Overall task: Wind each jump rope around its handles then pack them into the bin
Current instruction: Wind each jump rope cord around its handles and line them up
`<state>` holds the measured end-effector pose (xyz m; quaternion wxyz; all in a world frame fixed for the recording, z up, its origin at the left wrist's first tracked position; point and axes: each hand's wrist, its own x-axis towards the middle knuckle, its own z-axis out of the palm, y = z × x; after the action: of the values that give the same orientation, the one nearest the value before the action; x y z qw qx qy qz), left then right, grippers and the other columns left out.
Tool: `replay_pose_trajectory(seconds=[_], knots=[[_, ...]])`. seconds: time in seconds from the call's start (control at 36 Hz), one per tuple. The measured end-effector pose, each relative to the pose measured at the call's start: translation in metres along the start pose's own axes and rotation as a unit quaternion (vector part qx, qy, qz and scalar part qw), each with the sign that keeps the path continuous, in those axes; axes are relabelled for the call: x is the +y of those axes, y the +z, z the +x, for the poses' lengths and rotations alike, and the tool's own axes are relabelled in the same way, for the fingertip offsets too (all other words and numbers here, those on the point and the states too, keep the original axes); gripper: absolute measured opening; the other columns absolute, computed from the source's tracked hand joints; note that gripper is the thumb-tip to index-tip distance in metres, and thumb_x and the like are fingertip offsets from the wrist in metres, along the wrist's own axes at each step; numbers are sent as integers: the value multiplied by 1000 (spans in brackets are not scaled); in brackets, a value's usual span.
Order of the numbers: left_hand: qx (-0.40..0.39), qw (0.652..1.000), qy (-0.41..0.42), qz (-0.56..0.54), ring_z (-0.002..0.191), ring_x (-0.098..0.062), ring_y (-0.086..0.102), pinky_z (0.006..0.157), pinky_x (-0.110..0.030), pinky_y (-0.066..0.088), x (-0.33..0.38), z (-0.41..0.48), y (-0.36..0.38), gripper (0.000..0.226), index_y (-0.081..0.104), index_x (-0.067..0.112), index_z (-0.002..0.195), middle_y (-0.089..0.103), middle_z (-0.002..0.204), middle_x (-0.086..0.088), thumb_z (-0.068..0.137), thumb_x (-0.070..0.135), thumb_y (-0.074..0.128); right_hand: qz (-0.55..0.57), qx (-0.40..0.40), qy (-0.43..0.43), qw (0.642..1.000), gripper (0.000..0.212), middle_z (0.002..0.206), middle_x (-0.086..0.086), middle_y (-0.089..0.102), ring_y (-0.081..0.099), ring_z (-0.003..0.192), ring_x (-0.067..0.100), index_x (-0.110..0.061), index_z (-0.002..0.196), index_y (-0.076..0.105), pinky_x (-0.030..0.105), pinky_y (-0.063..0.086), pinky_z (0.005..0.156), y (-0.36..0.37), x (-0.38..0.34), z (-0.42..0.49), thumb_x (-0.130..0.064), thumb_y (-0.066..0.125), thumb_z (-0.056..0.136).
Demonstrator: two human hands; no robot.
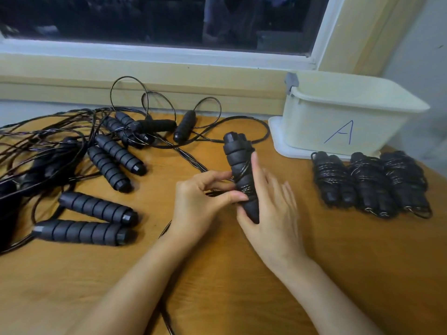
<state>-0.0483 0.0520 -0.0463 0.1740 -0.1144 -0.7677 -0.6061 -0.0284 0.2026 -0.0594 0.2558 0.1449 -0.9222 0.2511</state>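
While both hands work at the middle of the table [242, 274], a pair of black foam handles [238, 165] is held together upright, tilted slightly, well to the left of the bin [343, 117]. Right hand [271, 209]: fingers extended and spread, palm against the lower part of the handles, index finger up along their side. Left hand [200, 201]: thumb and fingertips pinched on the thin black cord [243, 187] where it wraps the handles' lower half. Bin is cream plastic, marked "A", at the table's far right corner. Three wound bundles [370, 182] lie side by side just in front of the bin. Unwound ropes [96, 151] lie tangled far left of the bin.
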Motion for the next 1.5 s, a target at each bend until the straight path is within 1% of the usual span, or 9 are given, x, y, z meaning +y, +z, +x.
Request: replay_pose_trajectory(seconds=[0.08, 0.22, 0.36, 0.53, 0.72, 0.89, 1.08, 1.19, 1.5], knots=[[-13, 999, 24, 23, 96, -5, 70, 95, -40, 53, -2, 0, 0, 45, 66, 40, 104, 76, 92, 8, 63, 46, 82, -7, 7, 8, 1000, 88, 134, 2, 57, 57, 118, 23, -27, 159, 14, 54, 38, 110, -1, 2, 0, -44, 61, 86], [-62, 996, 46, 33, 102, 4, 66, 94, -14, 47, -5, 1, -2, 47, 61, 26, 120, 69, 102, 18, 75, 30, 74, -10, 62, 20, 998, 85, 126, -2, 66, 61, 108, 17, -19, 152, 38, 45, 53, 95, -6, 7, 2, -43, 76, 80], [-77, 994, 62, 47, 104, 3, 66, 93, -13, 47, -8, 3, -3, 42, 62, 18, 124, 72, 106, 9, 83, 24, 68, 60, 69, 27, 995, 75, 118, -4, 69, 62, 98, 13, -20, 151, 40, 43, 58, 81, -7, 9, 1, -45, 65, 85], [-14, 1000, 23, 14, 83, -3, 69, 85, -23, 51, -1, 7, 0, 31, 66, 28, 99, 74, 81, 9, 71, 38, 76, 199, 15, 97, 975, 68, 93, -12, 67, 58, 76, -1, -34, 152, 33, 11, 42, 66, -9, 9, -3, -32, 67, 93], [-90, 994, -57, 5, 108, -8, 65, 86, -15, 52, 13, 18, 10, 89, 43, 12, 145, 66, 123, 0, 68, 49, 67, 389, 21, 129, 912, 66, 113, -46, 57, 60, 108, -10, -30, 153, 33, 12, 48, 84, -12, 12, 1, -28, 62, 94], [-138, 980, -86, -118, 101, -7, 70, 81, -16, 52, 24, 23, 17, 50, 54, 13, 128, 73, 103, 7, 80, 28, 61, 497, 25, 138, 856, 65, 131, -23, 59, 56, 122, -2, -19, 152, 35, 11, 48, 88, -16, 11, 3, -20, 61, 92], [-58, 977, -141, -151, 82, -9, 73, 70, -17, 54, 11, 16, 15, 48, 63, 4, 118, 77, 90, -2, 75, 25, 70, 482, -45, 127, 866, 69, 135, -22, 56, 53, 125, -4, -34, 151, 33, 15, 46, 96, -11, 9, 5, -33, 63, 89], [-36, 978, -146, -142, 75, -7, 73, 64, -16, 53, 9, 12, 12, 38, 65, 10, 108, 77, 80, 5, 73, 24, 73, 371, -6, 122, 921, 69, 135, -15, 43, 46, 128, 1, -40, 144, 39, 11, 40, 99, -6, 12, 3, -58, 62, 81], [-29, 988, -134, -71, 83, -20, 74, 78, -35, 59, 5, 8, 10, 57, 67, 15, 110, 77, 86, -7, 60, 40, 80, 396, -9, 147, 907, 64, 137, -18, 55, 50, 128, -4, -27, 150, 39, 12, 40, 100, -3, 10, 0, -39, 58, 90]])
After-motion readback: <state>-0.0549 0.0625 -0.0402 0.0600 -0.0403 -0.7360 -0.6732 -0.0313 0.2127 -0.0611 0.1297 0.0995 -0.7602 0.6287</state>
